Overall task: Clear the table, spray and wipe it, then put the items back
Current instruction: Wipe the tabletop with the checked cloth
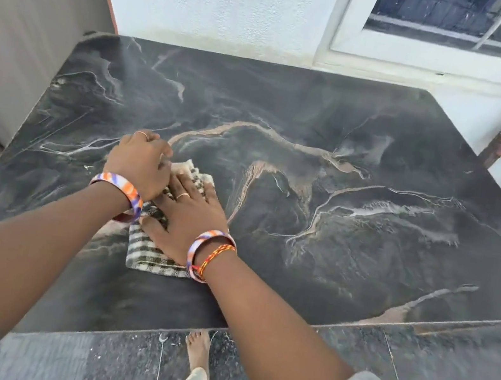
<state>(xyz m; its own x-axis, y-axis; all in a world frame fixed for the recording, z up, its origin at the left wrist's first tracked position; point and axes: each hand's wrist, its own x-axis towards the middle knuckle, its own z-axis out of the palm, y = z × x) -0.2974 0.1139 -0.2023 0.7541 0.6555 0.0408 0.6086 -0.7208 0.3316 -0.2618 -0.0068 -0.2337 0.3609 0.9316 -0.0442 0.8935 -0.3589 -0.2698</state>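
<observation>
Head view: checked cloth (160, 256) flat on dark marble counter (377, 185), left of centre. Right hand (189, 222) pressing it, fingers (191, 184) straight; left hand (138, 163) on top, fingers curled — grip unclear. Cleared; mid-wipe, judging by pose — items out of view, putting back left.

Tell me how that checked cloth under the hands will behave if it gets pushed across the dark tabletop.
The checked cloth is probably soft and floppy: it lies folded flat under the right hand. It likely bunches when shoved, since its far end already rumples by the left hand. It should glide easily on the smooth-looking table.
</observation>
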